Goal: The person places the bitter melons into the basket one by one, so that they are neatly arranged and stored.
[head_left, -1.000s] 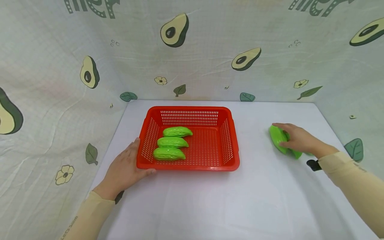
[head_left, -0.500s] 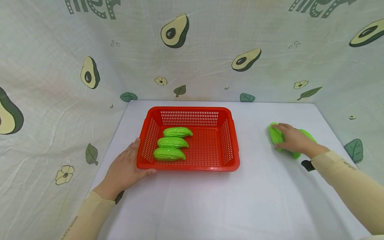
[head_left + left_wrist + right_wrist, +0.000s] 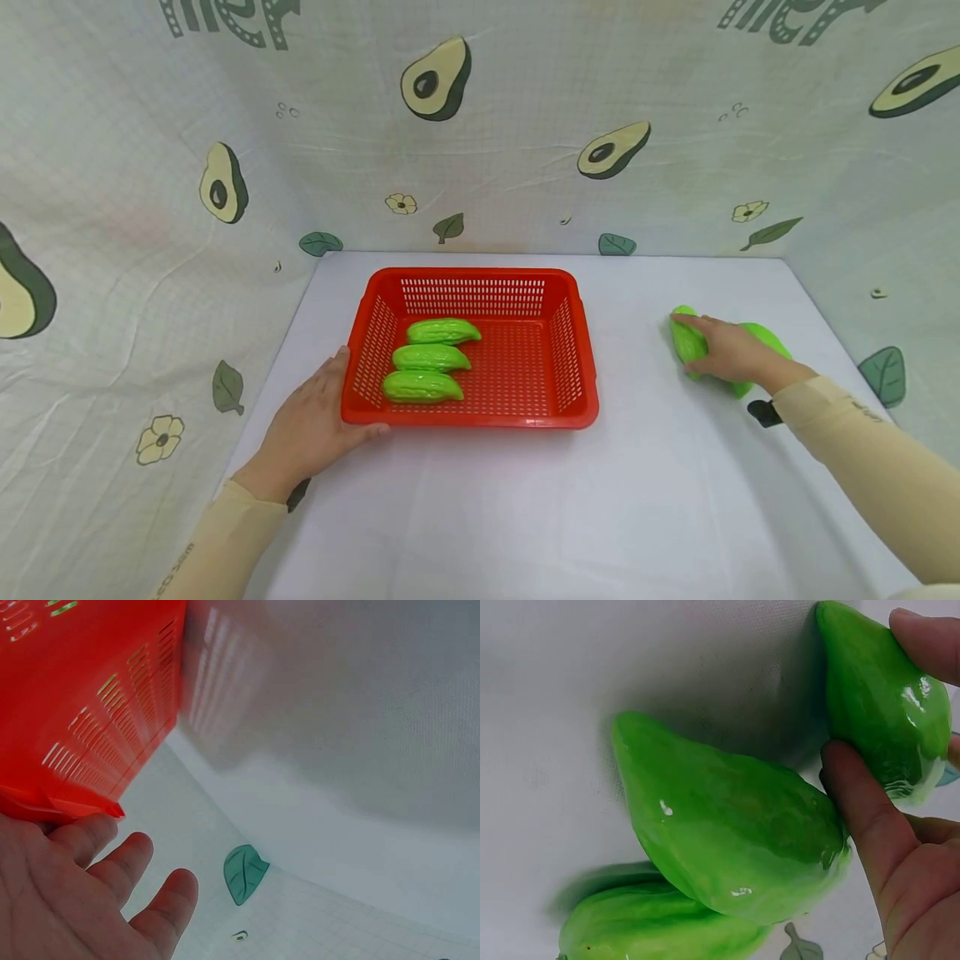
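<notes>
Hands (image 3: pixel 309 421) (image 3: pixel 731 354) above white tabletop (image 3: pixel 525 508); avocado-print cloth (image 3: pixel 517 92) beyond.

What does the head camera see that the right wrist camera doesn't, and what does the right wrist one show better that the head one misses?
Only the head view shows the red basket, the three green vegetables inside it and the left hand touching its side. Only the right wrist view shows the middle loose vegetable nearly whole; in the head view, the right hand blocks part of that group. Both show the right hand, the vegetable it holds and the white table.
</notes>
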`<state>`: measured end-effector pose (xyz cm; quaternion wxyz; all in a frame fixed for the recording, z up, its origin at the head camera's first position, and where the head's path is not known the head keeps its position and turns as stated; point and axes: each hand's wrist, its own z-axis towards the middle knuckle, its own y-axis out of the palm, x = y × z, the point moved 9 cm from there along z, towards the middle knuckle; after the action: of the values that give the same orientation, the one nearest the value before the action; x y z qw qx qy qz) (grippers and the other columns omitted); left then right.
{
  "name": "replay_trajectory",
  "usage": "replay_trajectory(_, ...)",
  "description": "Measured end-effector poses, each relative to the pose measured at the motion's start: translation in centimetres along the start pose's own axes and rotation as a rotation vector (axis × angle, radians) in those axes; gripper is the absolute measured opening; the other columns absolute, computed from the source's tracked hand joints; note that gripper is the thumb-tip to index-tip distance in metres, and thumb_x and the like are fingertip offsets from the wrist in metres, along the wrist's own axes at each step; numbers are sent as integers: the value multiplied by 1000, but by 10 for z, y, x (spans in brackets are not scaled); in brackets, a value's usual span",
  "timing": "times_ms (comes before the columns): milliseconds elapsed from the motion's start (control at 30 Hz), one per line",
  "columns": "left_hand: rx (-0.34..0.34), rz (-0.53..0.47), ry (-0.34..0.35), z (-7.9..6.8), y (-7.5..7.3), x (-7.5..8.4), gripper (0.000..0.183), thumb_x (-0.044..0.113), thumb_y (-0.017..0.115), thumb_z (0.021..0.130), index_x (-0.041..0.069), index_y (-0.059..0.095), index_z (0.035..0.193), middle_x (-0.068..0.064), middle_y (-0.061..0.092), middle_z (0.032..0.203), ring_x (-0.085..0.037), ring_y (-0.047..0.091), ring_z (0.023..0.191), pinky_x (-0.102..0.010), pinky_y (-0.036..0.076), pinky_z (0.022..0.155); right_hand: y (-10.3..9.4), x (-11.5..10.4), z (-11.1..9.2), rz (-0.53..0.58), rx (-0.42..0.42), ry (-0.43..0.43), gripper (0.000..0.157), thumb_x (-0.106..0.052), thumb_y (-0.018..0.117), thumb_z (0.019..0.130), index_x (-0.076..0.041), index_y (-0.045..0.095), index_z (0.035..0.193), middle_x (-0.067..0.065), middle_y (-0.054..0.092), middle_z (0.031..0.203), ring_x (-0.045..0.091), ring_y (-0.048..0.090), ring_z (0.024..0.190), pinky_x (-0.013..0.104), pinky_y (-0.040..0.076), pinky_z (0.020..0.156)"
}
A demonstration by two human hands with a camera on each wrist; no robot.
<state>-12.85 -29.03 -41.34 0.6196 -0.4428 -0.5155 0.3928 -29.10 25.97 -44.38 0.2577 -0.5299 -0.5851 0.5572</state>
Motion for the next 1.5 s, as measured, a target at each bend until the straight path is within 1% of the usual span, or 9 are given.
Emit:
replay_trajectory(67, -2, -4, -1, 0, 0, 0, 128, 69, 75, 74, -2, 10, 158, -25, 30, 157, -43, 33, 140, -59, 35, 108, 0, 2, 0, 14, -10, 11, 92, -23, 84, 81, -10, 30, 155, 39, 43, 138, 39, 55, 94, 50, 50, 74)
replay_trajectory(167, -3, -5, -2, 0, 0, 0, 129, 69, 76, 73, -2, 9, 158, -24, 30, 157, -44, 33, 141, -59, 35, 109, 0, 2, 0, 29, -10, 9, 93, -19, 84, 80, -11, 31, 155, 36, 48, 132, 36, 53, 89, 44, 47, 69)
replay_trajectory(433, -1, -5, 12, 2, -2, 2, 129, 74, 72, 73, -3, 10, 158, -24, 28, 158, -44, 32, 141, -59, 34, 109, -5, 2, 1, 66, 16, -10, 94, -10, 84, 76, -13, 33, 155, 37, 42, 139, 43, 49, 105, 55, 47, 81)
replay_trajectory(633, -5, -3, 5, 2, -3, 2, 131, 75, 70, 73, -2, 8, 158, -26, 30, 157, -44, 32, 140, -60, 34, 108, -25, -7, -3, 115, 48, -47, 96, -9, 83, 77, -16, 30, 157, 36, 36, 144, 45, 50, 107, 55, 48, 83)
replay_trajectory(800, -7, -8, 10, 2, -4, 4, 128, 70, 74, 74, -3, 9, 158, -25, 28, 158, -45, 32, 140, -60, 34, 109, -46, -21, -6, 158, 64, -106, 95, -3, 80, 81, -19, 28, 158, 32, 30, 151, 56, 50, 116, 58, 53, 83)
replay_trajectory(933, -17, -13, 4, 1, -3, 4, 127, 66, 76, 75, -3, 9, 158, -25, 27, 158, -45, 31, 141, -60, 34, 108, -65, -40, -8, 206, 87, -164, 96, 0, 81, 81, -22, 29, 158, 24, 31, 154, 55, 51, 119, 55, 55, 83)
replay_trajectory(1167, -24, -15, -6, 0, -1, 1, 128, 69, 74, 75, -2, 8, 158, -24, 27, 158, -44, 31, 141, -60, 34, 108, -95, -94, -9, 227, 121, -344, 94, 5, 83, 77, -22, 38, 155, 13, 38, 153, 37, 55, 119, 48, 57, 85)
replay_trajectory(1367, -29, -18, -14, -1, 0, -1, 127, 68, 75, 75, -2, 8, 158, -24, 27, 158, -43, 30, 141, -60, 34, 109, -100, -144, 0, 229, 54, -439, 92, 6, 82, 78, -26, 40, 153, 7, 41, 149, 30, 51, 122, 45, 57, 86)
replay_trajectory(1500, -32, -19, -16, -1, 0, -1, 127, 65, 76, 75, -2, 8, 158, -25, 27, 158, -43, 30, 141, -60, 34, 109, -95, -179, 6, 213, -10, -510, 89, 5, 80, 79, -27, 40, 153, 4, 40, 149, 26, 51, 120, 39, 58, 85)
